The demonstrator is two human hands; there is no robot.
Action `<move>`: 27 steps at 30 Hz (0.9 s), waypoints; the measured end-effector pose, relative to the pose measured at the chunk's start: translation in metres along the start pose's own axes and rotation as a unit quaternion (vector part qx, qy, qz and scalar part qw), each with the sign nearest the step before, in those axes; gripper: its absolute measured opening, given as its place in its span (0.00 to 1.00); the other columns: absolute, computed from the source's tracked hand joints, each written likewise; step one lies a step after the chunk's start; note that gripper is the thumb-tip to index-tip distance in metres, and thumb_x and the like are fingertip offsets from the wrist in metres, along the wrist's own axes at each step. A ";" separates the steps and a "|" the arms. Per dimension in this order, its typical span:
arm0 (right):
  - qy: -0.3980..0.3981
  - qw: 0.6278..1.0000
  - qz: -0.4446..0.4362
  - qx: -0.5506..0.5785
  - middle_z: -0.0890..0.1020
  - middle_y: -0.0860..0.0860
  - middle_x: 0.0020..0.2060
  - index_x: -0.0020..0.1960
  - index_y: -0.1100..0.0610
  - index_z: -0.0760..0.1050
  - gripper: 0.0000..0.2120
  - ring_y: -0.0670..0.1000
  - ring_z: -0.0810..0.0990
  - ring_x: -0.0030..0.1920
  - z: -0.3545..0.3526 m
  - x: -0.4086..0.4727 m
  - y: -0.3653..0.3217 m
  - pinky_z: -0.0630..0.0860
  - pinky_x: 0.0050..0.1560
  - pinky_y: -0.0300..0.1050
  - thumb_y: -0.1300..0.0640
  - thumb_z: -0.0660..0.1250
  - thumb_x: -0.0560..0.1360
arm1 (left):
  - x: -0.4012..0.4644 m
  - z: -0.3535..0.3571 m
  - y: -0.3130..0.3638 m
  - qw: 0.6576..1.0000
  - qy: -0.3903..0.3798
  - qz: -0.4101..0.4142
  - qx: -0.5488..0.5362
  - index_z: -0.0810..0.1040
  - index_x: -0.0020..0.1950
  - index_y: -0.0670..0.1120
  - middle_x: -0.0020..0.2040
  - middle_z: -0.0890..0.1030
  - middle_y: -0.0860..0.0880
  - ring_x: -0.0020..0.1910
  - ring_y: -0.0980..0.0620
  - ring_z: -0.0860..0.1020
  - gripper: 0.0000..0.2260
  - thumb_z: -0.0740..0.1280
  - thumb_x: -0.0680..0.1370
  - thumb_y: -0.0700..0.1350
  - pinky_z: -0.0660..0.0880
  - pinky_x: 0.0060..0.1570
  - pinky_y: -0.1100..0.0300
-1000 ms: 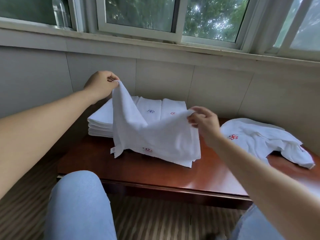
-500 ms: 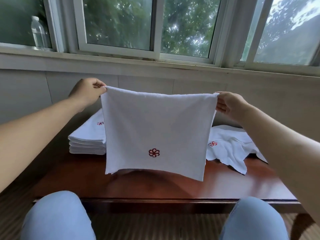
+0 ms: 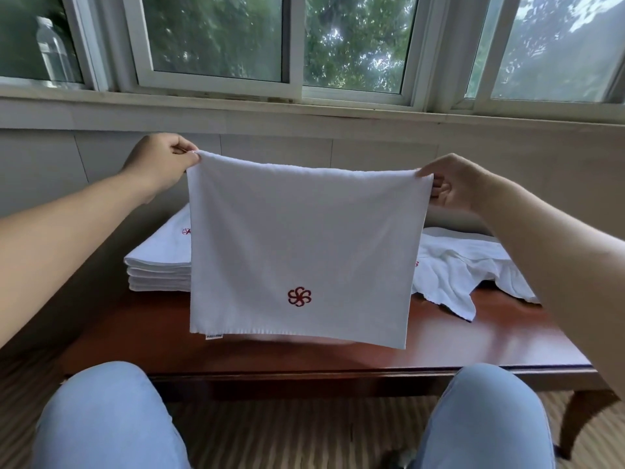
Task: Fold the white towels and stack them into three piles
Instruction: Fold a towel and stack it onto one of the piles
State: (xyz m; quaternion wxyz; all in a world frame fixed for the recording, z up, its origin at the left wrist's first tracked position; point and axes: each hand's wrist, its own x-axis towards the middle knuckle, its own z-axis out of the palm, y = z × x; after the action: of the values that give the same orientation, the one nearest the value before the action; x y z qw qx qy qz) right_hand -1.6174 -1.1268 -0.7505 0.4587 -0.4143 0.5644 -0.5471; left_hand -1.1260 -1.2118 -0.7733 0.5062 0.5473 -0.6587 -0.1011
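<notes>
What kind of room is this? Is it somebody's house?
Probably a hotel or guest room, though I can't be sure: matching white towels with a red logo sit stacked on a dark wooden table under sliding windows.

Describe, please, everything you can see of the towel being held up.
The white towel hangs flat and spread above the wooden table, not touching it. The left hand and right hand each pinch a top corner. It looks like soft cotton, bears a red pinwheel emblem and has a small label at its bottom hem.
</notes>
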 end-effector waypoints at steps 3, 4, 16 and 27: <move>0.015 0.985 -0.098 -0.141 0.85 0.53 0.47 0.61 0.63 0.81 0.13 0.48 0.84 0.42 -0.004 0.005 -0.002 0.81 0.39 0.36 0.67 0.71 0.76 | 0.001 -0.003 0.000 1.000 0.000 -0.001 0.001 0.82 0.43 0.56 0.43 0.84 0.53 0.38 0.57 0.79 0.03 0.73 0.77 0.52 0.74 0.44 0.60; 0.034 0.966 -0.138 -0.214 0.85 0.53 0.45 0.59 0.62 0.82 0.11 0.47 0.83 0.41 -0.006 0.006 -0.003 0.80 0.39 0.35 0.65 0.71 0.77 | 0.001 -0.003 0.000 1.000 -0.001 -0.002 0.001 0.82 0.43 0.56 0.44 0.85 0.53 0.39 0.56 0.79 0.03 0.73 0.76 0.52 0.74 0.45 0.59; 0.108 0.845 -0.289 -0.437 0.79 0.50 0.31 0.51 0.52 0.81 0.06 0.45 0.75 0.27 -0.026 -0.018 -0.007 0.71 0.31 0.35 0.58 0.65 0.82 | -0.022 -0.021 0.018 0.994 -0.058 0.036 -0.091 0.79 0.44 0.55 0.42 0.82 0.48 0.44 0.52 0.77 0.07 0.71 0.79 0.43 0.78 0.50 0.53; 0.102 0.900 -0.241 -0.349 0.85 0.56 0.34 0.41 0.53 0.84 0.22 0.47 0.84 0.30 -0.013 -0.013 -0.004 0.79 0.37 0.34 0.70 0.54 0.72 | -0.029 -0.009 0.026 0.996 -0.005 0.073 0.041 0.83 0.38 0.52 0.45 0.84 0.48 0.43 0.44 0.77 0.13 0.60 0.75 0.45 0.70 0.41 0.60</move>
State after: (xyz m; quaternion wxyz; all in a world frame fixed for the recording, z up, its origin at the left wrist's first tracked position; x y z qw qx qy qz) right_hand -1.6270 -1.1116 -0.7460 0.0791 -0.6133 0.6456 -0.4481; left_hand -1.1385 -1.1744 -0.7670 0.4863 0.5173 -0.7031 -0.0396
